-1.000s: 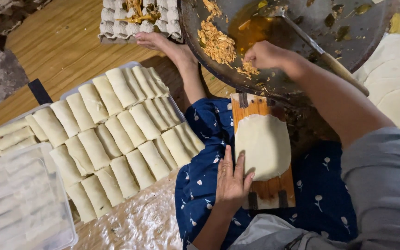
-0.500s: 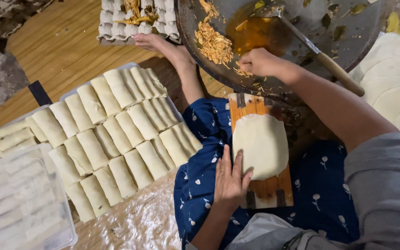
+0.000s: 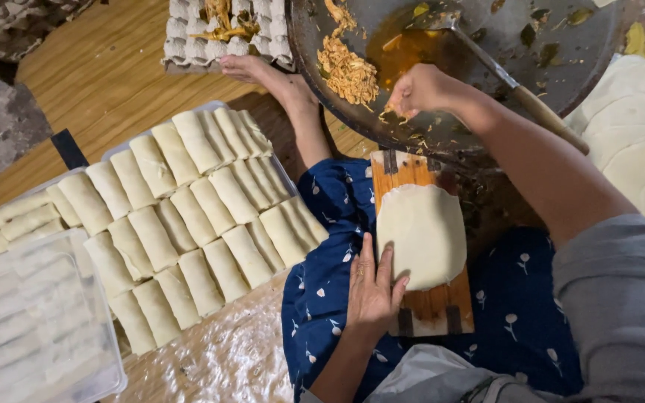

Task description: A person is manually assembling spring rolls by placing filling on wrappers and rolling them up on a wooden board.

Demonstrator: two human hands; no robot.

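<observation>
A wooden floor (image 3: pixel 76 82) carries the whole setup, seen from above over a lap in blue cloth. The right hand (image 3: pixel 419 89) pinches its fingers narrowly in shredded filling (image 3: pixel 349 71) at the pan's (image 3: pixel 561 67) near rim; whether it has a clump yet is unclear. The left hand (image 3: pixel 371 287) lies flat, fingers spread, steadying a bare wrapper (image 3: pixel 423 235) on a board (image 3: pixel 427 313) across the lap. To the left, a tray (image 3: pixel 210 108) is packed with finished rolls (image 3: pixel 188 224); far right, more wrappers (image 3: pixel 636 142) wait, so much is done and some remains.
</observation>
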